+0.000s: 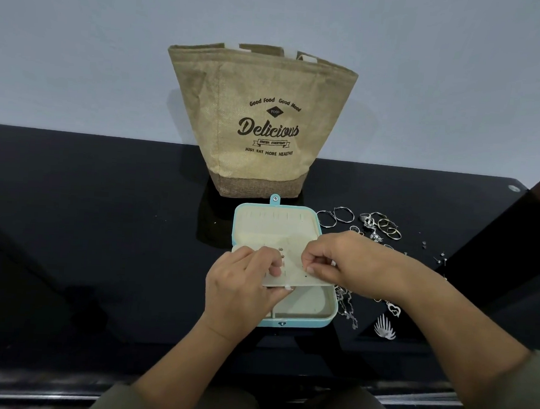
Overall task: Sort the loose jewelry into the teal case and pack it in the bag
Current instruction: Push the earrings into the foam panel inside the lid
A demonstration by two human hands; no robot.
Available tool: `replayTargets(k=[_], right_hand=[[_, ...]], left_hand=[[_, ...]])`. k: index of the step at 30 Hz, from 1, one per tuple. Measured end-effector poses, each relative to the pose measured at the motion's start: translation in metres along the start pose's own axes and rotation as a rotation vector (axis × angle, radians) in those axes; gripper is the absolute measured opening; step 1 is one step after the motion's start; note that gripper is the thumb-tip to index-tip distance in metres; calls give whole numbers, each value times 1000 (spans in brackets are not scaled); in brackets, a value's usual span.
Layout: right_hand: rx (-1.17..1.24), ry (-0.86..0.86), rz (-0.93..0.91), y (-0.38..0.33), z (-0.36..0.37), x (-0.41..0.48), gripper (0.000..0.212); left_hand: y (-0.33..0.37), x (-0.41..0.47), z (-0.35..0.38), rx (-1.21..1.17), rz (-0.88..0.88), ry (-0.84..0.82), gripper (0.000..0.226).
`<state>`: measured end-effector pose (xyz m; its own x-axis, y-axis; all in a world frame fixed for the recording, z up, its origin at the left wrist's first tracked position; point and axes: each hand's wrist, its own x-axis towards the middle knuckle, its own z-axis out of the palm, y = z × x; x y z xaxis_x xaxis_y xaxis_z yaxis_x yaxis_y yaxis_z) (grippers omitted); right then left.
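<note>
Now my left hand (241, 284) gripped earring panel (293, 269) over teal case (324, 321) | right hand (331, 258) pinched panel too | few studs (281, 252) were in | loose jewelry (375, 225) lay right of my hands, bag (261, 124) beyond, unpacked.

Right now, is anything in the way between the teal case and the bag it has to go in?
Nothing visible stands between the teal case and the bag just behind it. But the case lies open, with the left hand and right hand at its earring panel.

Open tabletop (87, 224) lies left of case (286, 324); jewelry (369, 223) crowds the right.
</note>
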<state>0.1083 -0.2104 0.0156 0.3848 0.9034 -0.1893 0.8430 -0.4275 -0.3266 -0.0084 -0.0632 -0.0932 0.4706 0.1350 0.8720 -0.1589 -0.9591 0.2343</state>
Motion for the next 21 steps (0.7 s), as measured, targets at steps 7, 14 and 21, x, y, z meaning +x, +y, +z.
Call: replayTargets(k=[7, 14, 21], right_hand=[[-34, -32, 29, -5, -2, 1, 9], [-136, -74, 42, -15, -5, 2, 12], [-346, -136, 91, -27, -2, 10, 16]], left_hand=[[-1, -1, 1, 22, -6, 1, 37], [-2, 0, 2, 49, 8, -4, 31], [-1, 3, 0, 50, 29, -22, 26]])
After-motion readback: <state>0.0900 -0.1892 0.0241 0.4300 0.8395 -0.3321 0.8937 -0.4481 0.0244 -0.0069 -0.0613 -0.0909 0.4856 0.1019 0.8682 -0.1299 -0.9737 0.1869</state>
